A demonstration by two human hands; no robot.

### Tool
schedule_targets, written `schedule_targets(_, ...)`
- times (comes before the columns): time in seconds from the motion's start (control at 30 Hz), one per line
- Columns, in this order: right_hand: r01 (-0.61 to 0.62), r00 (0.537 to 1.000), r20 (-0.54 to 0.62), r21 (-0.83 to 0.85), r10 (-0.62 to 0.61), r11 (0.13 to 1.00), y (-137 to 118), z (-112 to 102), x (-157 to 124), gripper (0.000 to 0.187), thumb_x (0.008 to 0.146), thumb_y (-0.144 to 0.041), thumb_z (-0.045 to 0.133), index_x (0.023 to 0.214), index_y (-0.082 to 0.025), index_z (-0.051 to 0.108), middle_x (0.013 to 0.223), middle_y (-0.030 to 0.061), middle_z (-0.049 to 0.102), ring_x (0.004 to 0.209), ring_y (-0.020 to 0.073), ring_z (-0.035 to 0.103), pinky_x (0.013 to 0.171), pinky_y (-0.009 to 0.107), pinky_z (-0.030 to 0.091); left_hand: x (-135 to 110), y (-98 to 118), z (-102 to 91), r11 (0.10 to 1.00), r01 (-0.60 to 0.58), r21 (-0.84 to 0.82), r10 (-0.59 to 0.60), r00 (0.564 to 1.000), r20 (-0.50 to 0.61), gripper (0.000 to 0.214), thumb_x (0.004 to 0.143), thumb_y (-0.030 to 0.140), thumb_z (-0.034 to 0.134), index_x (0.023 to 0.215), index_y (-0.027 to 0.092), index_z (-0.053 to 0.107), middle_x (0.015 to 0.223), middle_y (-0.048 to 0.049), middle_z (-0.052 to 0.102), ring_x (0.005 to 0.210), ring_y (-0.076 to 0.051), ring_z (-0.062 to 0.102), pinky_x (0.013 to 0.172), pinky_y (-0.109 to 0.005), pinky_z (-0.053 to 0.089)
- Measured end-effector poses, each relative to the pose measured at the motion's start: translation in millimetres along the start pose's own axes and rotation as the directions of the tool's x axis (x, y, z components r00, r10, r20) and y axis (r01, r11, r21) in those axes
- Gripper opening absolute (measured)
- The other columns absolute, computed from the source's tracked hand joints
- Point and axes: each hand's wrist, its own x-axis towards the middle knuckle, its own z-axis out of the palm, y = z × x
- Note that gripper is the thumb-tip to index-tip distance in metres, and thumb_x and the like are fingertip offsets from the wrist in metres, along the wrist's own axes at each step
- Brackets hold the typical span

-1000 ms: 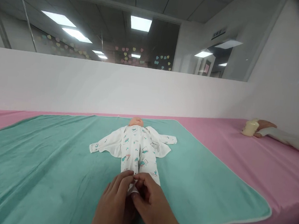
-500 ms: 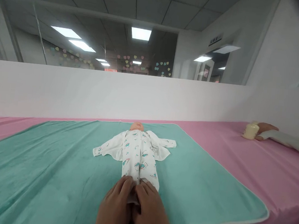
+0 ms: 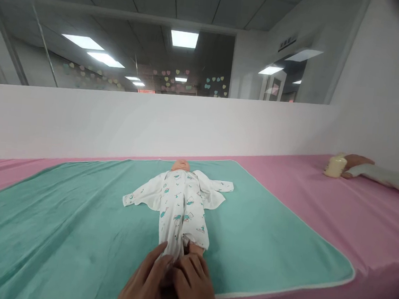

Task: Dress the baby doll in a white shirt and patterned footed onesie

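A baby doll (image 3: 181, 164) lies on its back on a green blanket (image 3: 80, 232), its head at the far side. It wears white baby clothes (image 3: 180, 200) with small teal prints, the sleeves spread out to both sides. At the near end, my left hand (image 3: 146, 277) is closed on the hem of the left trouser leg. Close beside it, my right hand (image 3: 193, 279) has its fingers bent round the same near end of the cloth. Part of a bare doll leg (image 3: 195, 249) shows below the right trouser leg. The fingertips partly hide what they grip.
A pink sheet (image 3: 298, 193) covers the table beneath the blanket. At the far right lie a cream bottle (image 3: 335, 165) and a second doll (image 3: 378, 173) in pale clothes. Behind the table rises a white wall (image 3: 145, 125) with a window above it.
My hands have moved slightly nearer and to the left, pulling the left trouser leg longer. The right leg's hem now hangs free, with bare doll leg showing below it.
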Motion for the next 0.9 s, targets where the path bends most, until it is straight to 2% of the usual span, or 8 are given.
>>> schedule_targets(0.13, -0.187, 0.979, 0.128, 0.271, 0.157, 0.944, 4, -31, 1, 0.020, 0.077, -0.008, 0.037, 0.089, -0.018, 0.050, 0.091, 0.0050, 0.052, 0.090, 0.0170, 0.048, 0.087, 0.035, 0.039, 1, 6, -11.3, 0.978, -0.209, -0.010, 0.206, 0.970, -0.128, 0.033, 0.079, 0.008, 0.040, 0.106, 0.024, 0.052, 0.121, -0.0064, 0.053, 0.113, -0.021, 0.049, 0.088, -0.035, 0.047)
schedule_targets(0.23, -0.434, 0.896, 0.202, 0.216, 0.395, 0.875, 19, -49, 3, 0.017, 0.083, -0.010, 0.037, 0.087, -0.021, 0.049, 0.091, 0.0034, 0.052, 0.088, 0.0149, 0.048, 0.078, 0.029, 0.042, 12, 12, -10.7, 0.952, -0.307, -0.016, 0.304, 0.949, -0.083, 0.034, 0.078, 0.005, 0.042, 0.106, 0.021, 0.053, 0.118, -0.0070, 0.055, 0.117, -0.021, 0.045, 0.091, -0.035, 0.046)
schedule_targets(0.33, -0.546, 0.818, 0.263, 0.079, 0.511, 0.834, 35, -55, 9, 0.012, 0.082, -0.016, 0.043, 0.092, -0.022, 0.049, 0.094, 0.0031, 0.051, 0.089, 0.0161, 0.048, 0.077, 0.030, 0.041, 31, 15, -2.3, 0.951, -0.308, 0.012, 0.308, 0.951, 0.032, 0.032, 0.078, 0.007, 0.042, 0.103, 0.020, 0.057, 0.117, -0.0069, 0.055, 0.118, -0.022, 0.043, 0.093, -0.038, 0.044)
schedule_targets(0.53, -0.453, 0.825, 0.348, -0.064, 0.446, 0.889, 54, -57, 36, 0.011, 0.082, -0.019, 0.045, 0.091, -0.021, 0.050, 0.094, 0.0027, 0.051, 0.086, 0.0156, 0.047, 0.075, 0.029, 0.038, 70, 21, 10.5, 0.977, -0.161, 0.137, 0.133, 0.971, 0.197, 0.021, 0.079, 0.012, 0.045, 0.087, 0.018, 0.063, 0.116, -0.0080, 0.055, 0.116, -0.027, 0.043, 0.085, -0.043, 0.043)
schedule_targets(0.67, -0.434, 0.779, 0.533, 0.076, 0.331, 0.898, 82, -55, 55, 0.008, 0.083, -0.022, 0.046, 0.080, -0.019, 0.053, 0.080, 0.0001, 0.052, 0.073, 0.0122, 0.046, 0.067, 0.026, 0.036, 81, 22, 8.8, 0.982, -0.130, 0.135, 0.088, 0.956, 0.280, 0.017, 0.074, 0.015, 0.050, 0.082, 0.020, 0.064, 0.114, -0.0080, 0.056, 0.114, -0.029, 0.043, 0.081, -0.046, 0.040)
schedule_targets(0.73, -0.562, 0.717, 0.626, 0.260, 0.305, 0.785, 100, -52, 61, 0.010, 0.080, -0.028, 0.052, 0.079, -0.018, 0.053, 0.075, -0.0010, 0.052, 0.069, 0.0109, 0.045, 0.064, 0.024, 0.035, 81, 19, 8.5, 0.982, -0.151, 0.112, 0.108, 0.940, 0.324, 0.014, 0.069, 0.014, 0.054, 0.075, 0.022, 0.064, 0.113, -0.0067, 0.057, 0.116, -0.031, 0.041, 0.082, -0.048, 0.038)
schedule_targets(0.83, -0.753, 0.609, 0.757, 0.458, 0.237, 0.472, 117, -49, 64, 0.020, 0.075, -0.035, 0.060, 0.081, -0.016, 0.055, 0.073, -0.0009, 0.051, 0.067, 0.0093, 0.044, 0.062, 0.023, 0.035, 78, 13, 11.2, 0.984, -0.167, 0.066, 0.137, 0.935, 0.326, 0.018, 0.064, 0.014, 0.057, 0.077, 0.023, 0.063, 0.115, -0.0051, 0.056, 0.116, -0.031, 0.040, 0.081, -0.047, 0.036)
schedule_targets(0.9, -0.791, 0.592, 0.778, 0.510, 0.211, 0.338, 120, -49, 63, 0.023, 0.072, -0.035, 0.064, 0.081, -0.014, 0.057, 0.073, -0.0004, 0.051, 0.067, 0.0090, 0.045, 0.061, 0.023, 0.034, 77, 10, 13.4, 0.992, -0.122, 0.021, 0.111, 0.953, 0.280, 0.018, 0.065, 0.015, 0.056, 0.081, 0.023, 0.062, 0.118, -0.0039, 0.055, 0.114, -0.029, 0.042, 0.082, -0.045, 0.036)
